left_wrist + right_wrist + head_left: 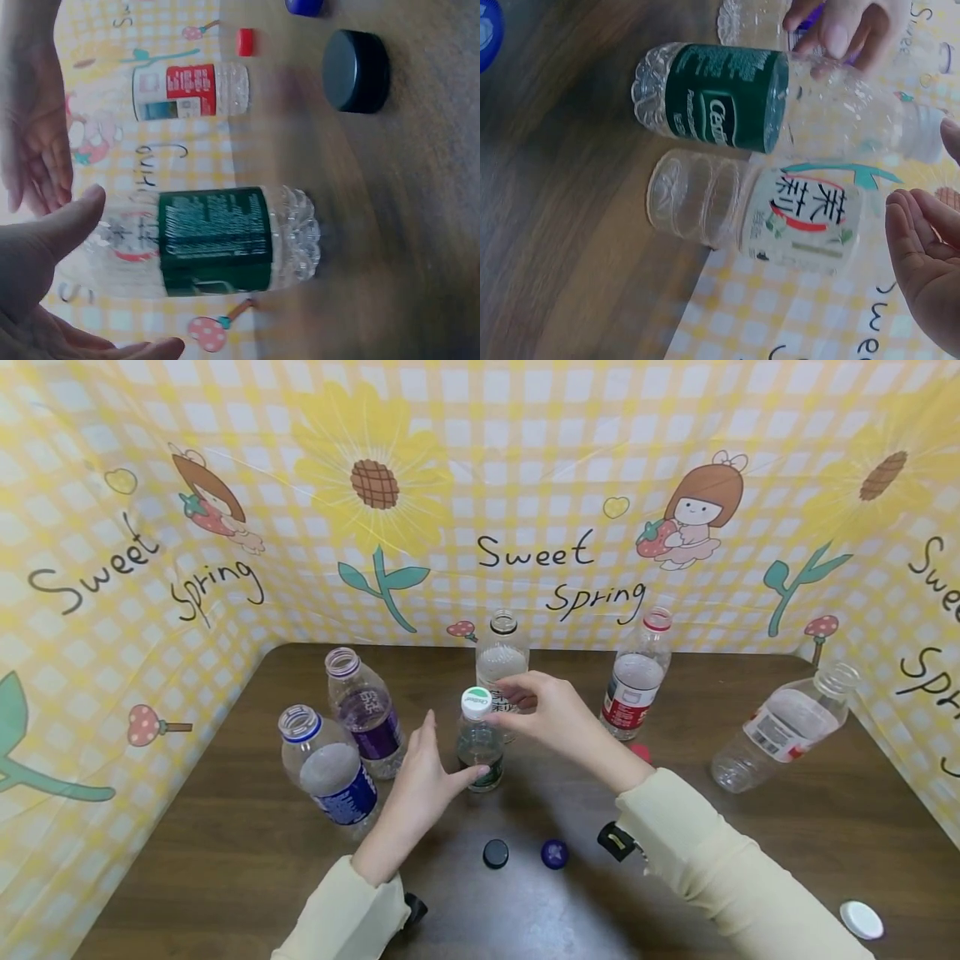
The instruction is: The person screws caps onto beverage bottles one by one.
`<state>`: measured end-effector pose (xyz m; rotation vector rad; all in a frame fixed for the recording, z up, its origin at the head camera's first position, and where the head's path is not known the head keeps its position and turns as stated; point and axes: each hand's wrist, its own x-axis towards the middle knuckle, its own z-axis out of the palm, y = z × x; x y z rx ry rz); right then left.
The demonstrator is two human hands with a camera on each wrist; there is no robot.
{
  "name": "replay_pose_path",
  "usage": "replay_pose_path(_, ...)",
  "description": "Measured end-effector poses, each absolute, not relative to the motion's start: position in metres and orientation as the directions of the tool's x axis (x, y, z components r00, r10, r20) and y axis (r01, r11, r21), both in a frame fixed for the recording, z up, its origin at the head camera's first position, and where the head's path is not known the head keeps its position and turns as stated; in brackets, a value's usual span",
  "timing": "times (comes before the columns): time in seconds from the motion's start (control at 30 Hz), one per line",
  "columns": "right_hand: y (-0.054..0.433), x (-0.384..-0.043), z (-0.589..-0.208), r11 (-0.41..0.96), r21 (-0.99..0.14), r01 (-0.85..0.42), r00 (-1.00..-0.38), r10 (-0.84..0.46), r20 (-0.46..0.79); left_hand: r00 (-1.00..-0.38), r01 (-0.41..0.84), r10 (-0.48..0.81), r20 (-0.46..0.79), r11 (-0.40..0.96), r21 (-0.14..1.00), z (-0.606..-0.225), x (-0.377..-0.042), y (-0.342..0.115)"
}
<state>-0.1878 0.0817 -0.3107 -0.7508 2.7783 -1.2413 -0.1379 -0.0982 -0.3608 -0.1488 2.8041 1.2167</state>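
A small clear bottle with a green label [482,753] stands upright mid-table, its white cap with a green mark [476,700] on top. Beside its left side is my left hand [420,777], fingers spread and thumb pointing toward the label; a gap shows between palm and bottle. My right hand [551,706] is at the cap, thumb tip right at its edge. Its fingers are bent loosely and stand apart from the cap in the right wrist view. Just behind stands an uncapped bottle with a white label [802,217], partly hidden by the right hand in the head view.
Uncapped bottles with blue [345,797] and purple [375,731] labels stand left. A red-labelled bottle [628,693] and a white-labelled one [783,727] stand right. Loose caps lie about: black [496,854], purple [554,854], red [640,752], white [862,919]. Patterned cloth [555,485] surrounds the table.
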Motion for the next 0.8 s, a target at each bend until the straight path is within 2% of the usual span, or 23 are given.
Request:
replay_pose_path(0.23, 0.102, -0.182, -0.306, 0.569, -0.744, -0.35, -0.921, -0.353, 0.163, -0.994, -0.101, -0.059, -0.087, 0.769, 0.632, -0.345, -0.109, -0.096)
replay_pose_path(0.4, 0.116, -0.176, -0.305, 0.563, -0.761, -0.322, -0.935, -0.314, 0.164, -0.999, -0.023, -0.044, 0.025, 0.83, 0.558, -0.327, -0.08, -0.099)
replay_pose_path(0.5, 0.122, -0.173, -0.305, 0.555, -0.771, -0.313, -0.941, -0.291, 0.172, -0.982, 0.077, -0.032, 0.186, 0.833, 0.548, -0.318, -0.065, -0.106)
replay_pose_path(0.6, 0.127, -0.168, -0.305, 0.553, -0.776, -0.304, -0.949, -0.252, 0.192, -0.885, 0.269, -0.016, 0.465, 0.798, 0.539, -0.313, -0.053, -0.117)
replay_pose_path(0.7, 0.128, -0.163, -0.303, 0.545, -0.779, -0.31, -0.951, -0.176, 0.255, -0.704, 0.493, -0.017, 0.71, 0.709, 0.505, -0.309, -0.046, -0.132)
replay_pose_path(0.8, 0.125, -0.156, -0.301, 0.51, -0.784, -0.353, -0.927, -0.081, 0.365, -0.523, 0.626, -0.123, 0.843, 0.615, 0.479, -0.306, -0.047, -0.147)
